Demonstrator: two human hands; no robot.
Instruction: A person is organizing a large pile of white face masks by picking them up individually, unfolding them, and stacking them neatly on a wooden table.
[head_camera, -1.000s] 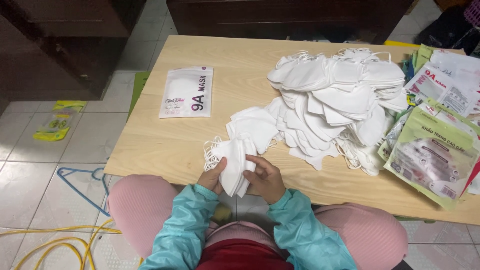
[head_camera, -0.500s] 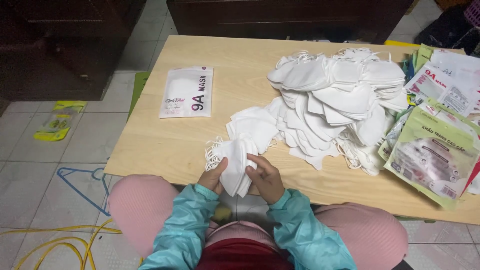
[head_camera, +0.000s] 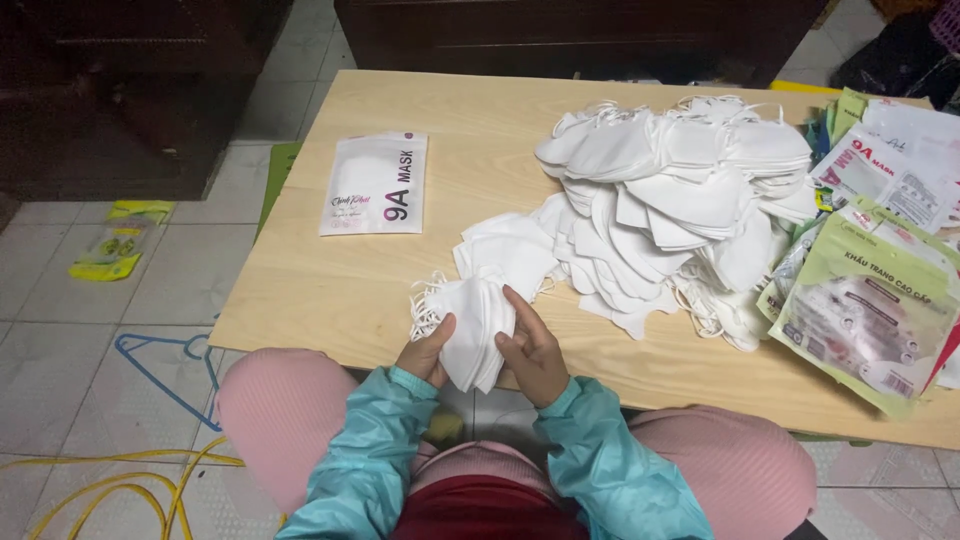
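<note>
Both of my hands hold a small stack of folded white face masks (head_camera: 473, 318) upright at the near edge of the low wooden table (head_camera: 470, 170). My left hand (head_camera: 427, 352) grips the stack's left side, where the ear loops stick out. My right hand (head_camera: 533, 350) presses on its right side, fingers along the top edge. Just beyond the stack lie a few loose white masks (head_camera: 510, 250), and behind them a big heap of white masks (head_camera: 680, 200) covers the middle right of the table.
A sealed white mask pouch (head_camera: 377, 183) lies flat on the table's left part. Green and white empty pouches (head_camera: 868, 300) are piled at the right edge. On the tiled floor to the left lie a blue hanger (head_camera: 165, 368), yellow cable (head_camera: 120, 480) and a yellow-green packet (head_camera: 112, 243).
The stack has stayed at the table's near edge between both hands; my fingers have shifted slightly along it. Nothing else has moved.
</note>
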